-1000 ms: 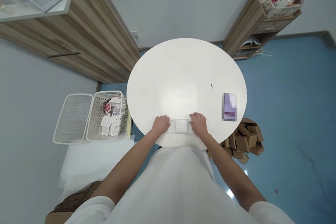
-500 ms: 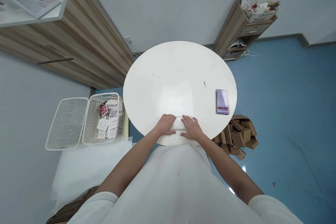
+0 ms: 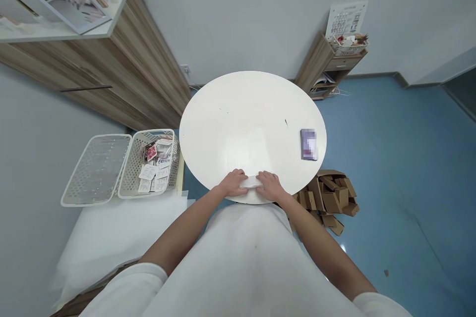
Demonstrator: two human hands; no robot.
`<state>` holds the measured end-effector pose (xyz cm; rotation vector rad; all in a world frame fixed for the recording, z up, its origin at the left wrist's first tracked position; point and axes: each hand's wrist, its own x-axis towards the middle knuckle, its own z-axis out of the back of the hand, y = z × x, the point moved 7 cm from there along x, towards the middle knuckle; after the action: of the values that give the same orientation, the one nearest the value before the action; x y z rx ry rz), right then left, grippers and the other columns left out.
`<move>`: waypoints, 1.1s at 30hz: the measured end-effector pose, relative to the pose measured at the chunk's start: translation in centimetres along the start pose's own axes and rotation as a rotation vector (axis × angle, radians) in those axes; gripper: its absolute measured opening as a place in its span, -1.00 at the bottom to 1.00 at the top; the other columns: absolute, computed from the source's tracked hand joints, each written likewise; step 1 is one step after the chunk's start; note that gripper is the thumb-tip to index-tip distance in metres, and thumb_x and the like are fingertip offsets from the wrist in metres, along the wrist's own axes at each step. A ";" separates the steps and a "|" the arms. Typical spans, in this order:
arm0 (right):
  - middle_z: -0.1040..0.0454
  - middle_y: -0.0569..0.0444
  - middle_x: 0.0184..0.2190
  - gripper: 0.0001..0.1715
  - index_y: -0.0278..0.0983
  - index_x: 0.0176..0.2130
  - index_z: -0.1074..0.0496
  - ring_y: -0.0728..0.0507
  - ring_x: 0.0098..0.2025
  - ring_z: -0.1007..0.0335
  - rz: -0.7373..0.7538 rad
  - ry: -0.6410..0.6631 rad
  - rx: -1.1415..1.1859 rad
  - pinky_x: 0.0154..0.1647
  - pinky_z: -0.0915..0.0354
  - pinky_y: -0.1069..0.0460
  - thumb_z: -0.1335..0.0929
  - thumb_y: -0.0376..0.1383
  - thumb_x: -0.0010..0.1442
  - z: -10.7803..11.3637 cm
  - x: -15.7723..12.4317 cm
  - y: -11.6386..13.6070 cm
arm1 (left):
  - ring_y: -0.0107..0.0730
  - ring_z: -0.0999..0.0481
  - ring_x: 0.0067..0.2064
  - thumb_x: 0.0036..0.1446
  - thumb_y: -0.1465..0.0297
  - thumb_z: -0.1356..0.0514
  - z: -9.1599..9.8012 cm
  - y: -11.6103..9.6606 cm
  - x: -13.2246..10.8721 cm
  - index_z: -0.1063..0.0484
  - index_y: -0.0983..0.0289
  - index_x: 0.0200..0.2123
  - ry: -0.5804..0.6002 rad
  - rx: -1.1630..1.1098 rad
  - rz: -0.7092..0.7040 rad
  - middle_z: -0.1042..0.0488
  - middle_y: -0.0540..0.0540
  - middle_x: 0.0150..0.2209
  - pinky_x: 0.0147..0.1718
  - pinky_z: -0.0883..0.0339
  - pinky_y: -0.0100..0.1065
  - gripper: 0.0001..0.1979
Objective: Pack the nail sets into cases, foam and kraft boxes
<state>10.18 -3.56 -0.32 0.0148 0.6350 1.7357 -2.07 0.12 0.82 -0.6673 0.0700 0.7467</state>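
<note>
At far left, a clear tub (image 3: 97, 170) sits just beside a perforated basket (image 3: 128, 168) that holds printed slips; near them, white sheets (image 3: 122, 228) are spread. None of these is being touched.

On the oval worktop (image 3: 245, 104), at the edge nearest the person, the left hand (image 3: 233, 183) has the left end of a small white packet (image 3: 251, 182), its fingers bent over the far side and the thumb on the near side, seemingly pinching it. The packet spans the gap between the hands. The right hand (image 3: 270, 186) mirrors this at the other end, fingers curled and apparently pinching too, though its thumb is hard to make out.

The step in hand looks like folding or pressing the packet — which of the two, I cannot tell. The next move calls for even pressure from both sides, so neither end slips loose.

Farther right lie a pixelated purple item (image 3: 309, 144), well apart on the worktop, and cardboard boxes (image 3: 332, 198) below its edge.
</note>
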 end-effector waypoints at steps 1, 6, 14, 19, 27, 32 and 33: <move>-0.25 -0.05 0.02 -0.60 -0.19 -0.05 -0.26 -0.22 0.08 -0.09 -0.012 0.009 0.014 0.03 0.00 -0.15 -0.22 -0.17 0.09 0.3 0.3 -0.4 | -0.21 -0.32 -0.12 -0.02 0.19 -0.06 0.1 0.2 0.0 -0.39 0.18 -0.22 -0.002 -0.038 0.017 -0.35 0.10 -0.17 -0.14 -0.15 -0.27 -0.68; -0.37 -0.03 -0.17 -0.65 -0.18 -0.21 -0.36 -0.19 -0.15 -0.29 -0.060 0.149 0.173 -0.21 -0.19 -0.05 -0.21 -0.05 0.11 1.5 2.6 -1.9 | -0.30 -0.40 -0.24 0.07 0.17 0.05 0.7 3.5 -0.2 -0.42 0.17 -0.30 -0.011 -0.276 0.215 -0.44 0.04 -0.27 -0.30 -0.20 -0.37 -0.68; -0.43 0.09 -0.34 -0.72 -0.21 -0.34 -0.30 -0.07 -0.38 -0.34 -0.265 0.053 0.340 -0.46 -0.19 0.08 -0.21 -0.07 0.09 2.2 4.5 -5.1 | -0.33 -0.39 -0.44 0.03 0.20 0.02 -0.4 9.1 -1.5 -0.25 0.25 -0.61 -0.080 -0.321 0.541 -0.38 0.04 -0.56 -0.52 -0.15 -0.39 -0.70; -0.39 0.04 -0.43 -0.80 -0.24 -0.36 -0.27 -0.08 -0.44 -0.30 -0.398 -0.052 0.232 -0.54 -0.15 0.07 -0.17 -0.19 0.10 1.9 4.4 -6.8 | -0.33 -0.37 -0.47 0.00 0.24 0.01 -0.8 9.6 -1.4 -0.19 0.23 -0.64 -0.118 -0.278 0.633 -0.33 0.04 -0.58 -0.56 -0.08 -0.37 -0.74; -0.25 -0.20 -0.02 -0.46 -0.29 0.04 -0.12 -0.28 -0.02 -0.21 -0.363 -0.254 0.003 -0.18 -0.18 -0.10 -0.19 -0.41 0.01 2.6 3.5 -4.7 | -0.24 -0.40 -0.25 0.00 0.27 -0.02 0.0 9.3 -2.0 -0.27 0.24 -0.31 -0.226 -0.222 0.728 -0.40 0.12 -0.30 -0.41 -0.21 -0.32 -0.80; 0.08 -0.13 0.23 -0.46 -0.27 0.02 -0.14 -0.28 0.24 0.21 0.055 -0.210 -0.207 0.12 0.13 -0.19 -0.26 -0.38 -0.01 2.5 3.7 -0.2 | -0.12 -0.13 0.11 -0.04 0.25 -0.09 2.4 4.7 -0.7 -0.10 0.24 0.03 -0.406 0.000 0.322 -0.17 0.21 0.08 0.01 -0.02 -0.17 -0.47; 0.08 -0.12 0.23 -0.46 -0.27 0.00 -0.15 -0.28 0.25 0.23 0.109 -0.151 -0.211 0.13 0.15 -0.19 -0.29 -0.33 -0.02 1.9 3.8 0.3 | -0.08 -0.09 0.13 -0.08 0.21 -0.13 2.1 3.7 -0.1 -0.09 0.23 0.04 -0.344 0.032 0.228 -0.15 0.20 0.10 0.04 0.04 -0.13 -0.41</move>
<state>9.48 0.66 0.24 0.0339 0.3439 1.8797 -4.87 3.24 0.53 -0.4971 -0.1597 1.0688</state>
